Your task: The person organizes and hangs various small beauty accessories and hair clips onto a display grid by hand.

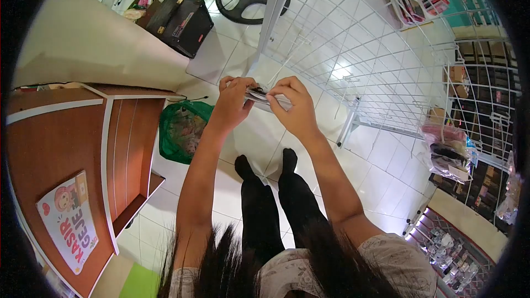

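Both hands meet in front of me, above the tiled floor, around a small whitish packet (276,101) with something dark at its upper left. What the dark thing is I cannot make out. My left hand (236,98) is closed on the packet's left end, its fingers curled over the top. On the other side my right hand (295,105) pinches the right end between thumb and fingers. The packet is held at a slight tilt, and the fingers hide parts of it.
A white wire grid rack (342,38) stands ahead and to the right, with plastic-wrapped goods (450,152) hanging from it. To the left are a brown wooden counter (66,149) with a sign, a green plastic bag (172,132) and a black case (182,25).
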Available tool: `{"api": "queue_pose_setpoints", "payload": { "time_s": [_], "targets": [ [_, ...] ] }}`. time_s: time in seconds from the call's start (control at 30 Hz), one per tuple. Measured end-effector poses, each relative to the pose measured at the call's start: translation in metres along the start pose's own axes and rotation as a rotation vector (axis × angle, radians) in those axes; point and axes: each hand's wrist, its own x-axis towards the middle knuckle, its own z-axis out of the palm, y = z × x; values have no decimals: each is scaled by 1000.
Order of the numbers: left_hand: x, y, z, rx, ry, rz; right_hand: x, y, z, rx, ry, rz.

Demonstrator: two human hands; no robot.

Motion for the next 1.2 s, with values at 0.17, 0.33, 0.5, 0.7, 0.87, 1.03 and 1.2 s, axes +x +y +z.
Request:
{"api": "queue_pose_setpoints", "payload": {
  "time_s": [0.17, 0.33, 0.5, 0.7, 0.87, 1.03, 1.2],
  "targets": [
    [4, -1, -6, 6, 28, 41, 4, -7, 4, -39, 49, -10],
    [11, -1, -12, 64, 9, 70, 11, -11, 11, 59, 98, 76],
    [13, -1, -16, 30, -39, 55, 13, -3, 15, 51, 56, 117],
    [12, -6, -18, 52, -60, 56, 18, -10, 16, -148, 39, 71],
    [13, -9, -14, 61, -77, 55, 18, -10, 20, -196, 47, 96],
    [15, -10, -7, 10, -132, 39, 13, -3, 19, -273, 42, 77],
    [18, -7, 5, -34, -67, 55, 12, 2, 12, -267, 65, 43]
  ]
}}
